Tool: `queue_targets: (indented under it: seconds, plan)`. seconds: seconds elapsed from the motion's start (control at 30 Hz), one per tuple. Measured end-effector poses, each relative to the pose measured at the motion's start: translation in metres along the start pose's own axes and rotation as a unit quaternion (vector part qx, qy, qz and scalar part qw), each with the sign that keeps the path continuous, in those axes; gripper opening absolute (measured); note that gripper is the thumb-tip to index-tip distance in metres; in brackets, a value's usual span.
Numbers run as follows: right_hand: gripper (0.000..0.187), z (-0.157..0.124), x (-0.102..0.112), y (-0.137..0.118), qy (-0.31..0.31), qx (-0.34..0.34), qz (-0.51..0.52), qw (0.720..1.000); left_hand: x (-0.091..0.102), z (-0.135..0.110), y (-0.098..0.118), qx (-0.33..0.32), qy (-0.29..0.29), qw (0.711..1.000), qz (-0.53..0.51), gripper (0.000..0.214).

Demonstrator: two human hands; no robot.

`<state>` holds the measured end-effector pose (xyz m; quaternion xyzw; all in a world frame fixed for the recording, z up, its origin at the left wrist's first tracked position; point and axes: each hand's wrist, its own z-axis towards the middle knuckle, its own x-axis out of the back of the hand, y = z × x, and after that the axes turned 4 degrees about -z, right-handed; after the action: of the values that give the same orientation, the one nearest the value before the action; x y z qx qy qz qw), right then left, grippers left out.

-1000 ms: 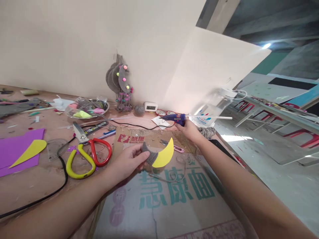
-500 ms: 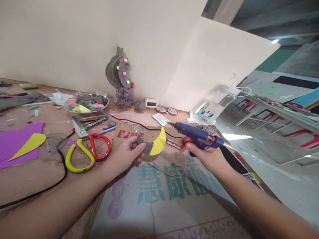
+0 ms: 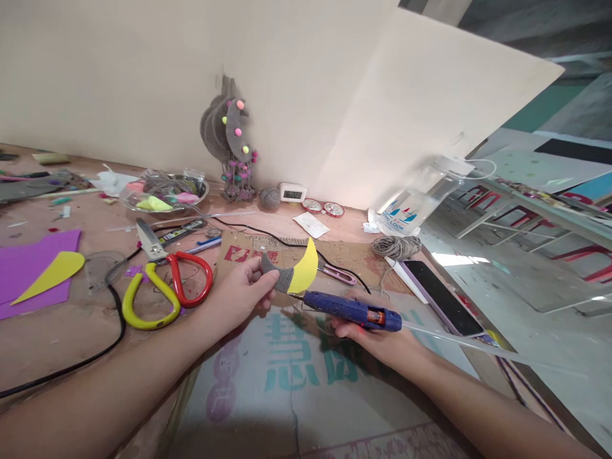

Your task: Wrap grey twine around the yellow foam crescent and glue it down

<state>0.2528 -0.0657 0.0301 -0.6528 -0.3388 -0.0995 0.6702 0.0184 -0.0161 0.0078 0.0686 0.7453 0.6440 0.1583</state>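
Note:
My left hand [image 3: 241,294] pinches a crescent piece [image 3: 292,274], yellow foam on one side and grey felt on the other, just above a flattened cardboard sheet [image 3: 296,389]. My right hand [image 3: 375,338] grips a blue hot glue gun [image 3: 351,310] held level. Its nozzle points left and sits at the lower edge of the crescent, with a clear glue stick trailing out the back to the right.
Red and yellow scissors [image 3: 165,287], a black cable [image 3: 102,344], purple foam [image 3: 29,268] with a yellow leaf shape [image 3: 50,268] lie left. A bowl of scraps [image 3: 165,194], a felt ornament [image 3: 232,143], twine [image 3: 396,245], a phone [image 3: 442,296] and a plastic bottle [image 3: 414,207] sit near the wall.
My right hand has brought the glue gun from the back of the table down to the crescent. The left hand has kept the crescent almost still.

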Motion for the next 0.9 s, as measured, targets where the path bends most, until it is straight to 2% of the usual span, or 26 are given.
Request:
queue_targets:
  seconds: [0.3, 0.63, 0.9]
  plan:
    - [0.026, 0.0025, -0.0004, -0.0031, 0.020, -0.010, -0.022, 1.000, 0.0014, 0.0014, -0.0034, 0.007, 0.008, 1.000, -0.023, 0.018]
    - [0.030, 0.0036, -0.0042, -0.0061, 0.030, -0.031, -0.023, 0.999, 0.0035, 0.0019, -0.0070, -0.005, -0.009, 1.000, -0.017, 0.018]
    - [0.032, 0.0043, -0.0043, -0.0024, 0.040, -0.030, -0.035, 0.998, 0.0025, 0.0004, -0.0056, -0.003, -0.001, 1.000, 0.001, 0.018]
